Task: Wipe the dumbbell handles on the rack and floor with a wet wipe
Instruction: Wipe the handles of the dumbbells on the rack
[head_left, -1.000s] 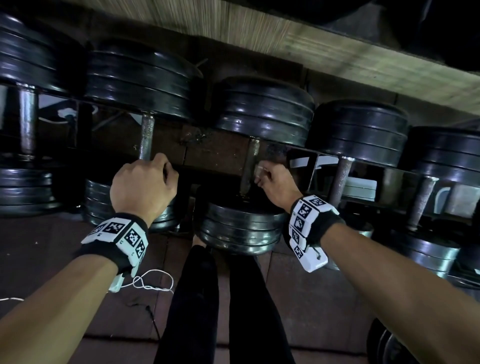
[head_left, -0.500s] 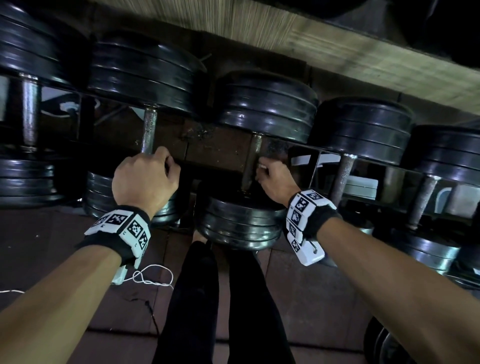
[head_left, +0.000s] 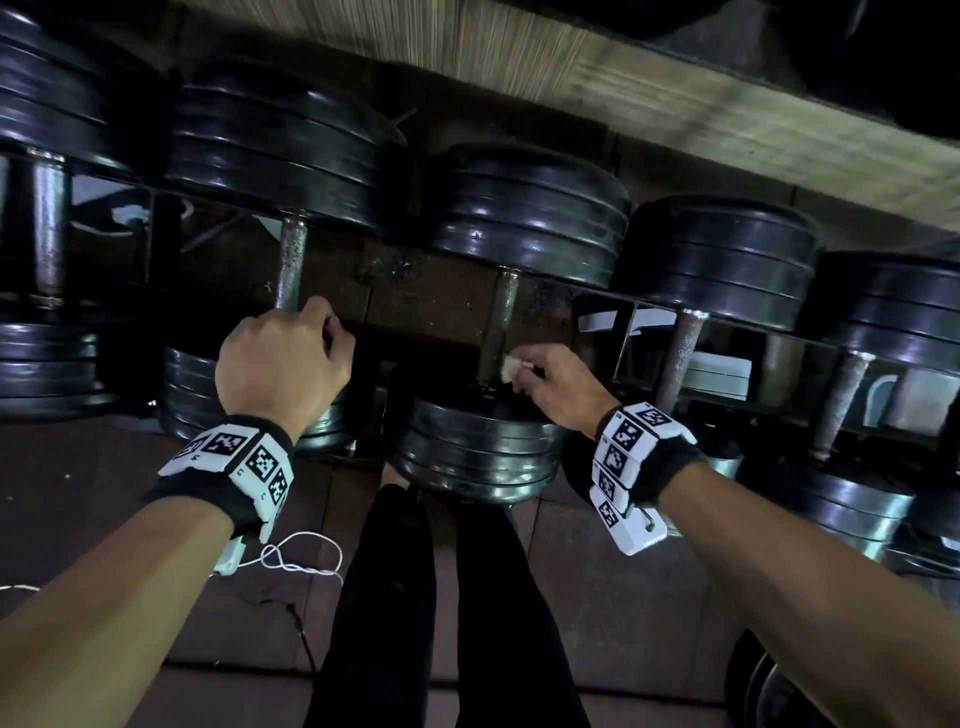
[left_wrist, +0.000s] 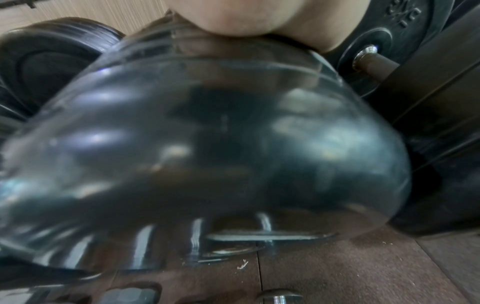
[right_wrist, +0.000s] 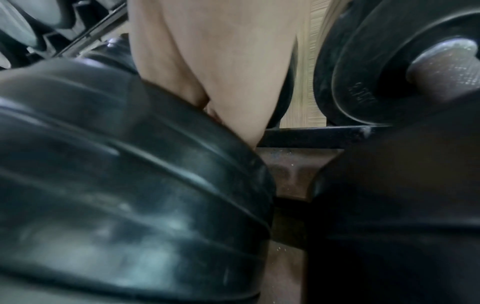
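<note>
right hand (head_left: 558, 387) lower on handle (head_left: 498, 322), wipe (head_left: 510, 368) showing

Left hand (head_left: 283, 364) closed over the lower end of a dumbbell handle (head_left: 291, 262), fingers hidden behind the knuckles. At 3 o'clock, only a corner of the wet wipe (head_left: 510, 368) peeking from the right hand (head_left: 558, 387). Both wrist views filled with blurred black weight plates (left_wrist: 207, 144), fingertips out of sight.

The dumbbell plates (head_left: 524, 218) are black and glossy, catching pale highlights along their ribbed edges. The handle (head_left: 500, 322) between them is dull grey metal, rough and speckled with rust; a neighbouring handle (right_wrist: 441, 67) shows a cross-hatched grip. The wipe (head_left: 510, 368) is white, soft cloth-like material. The rack rail (right_wrist: 311, 136) is matt black metal. The floor (left_wrist: 337, 273) is matt brown, slightly grainy tiling. The wall (head_left: 675, 98) looks like pale, fine-grained wood.
</note>
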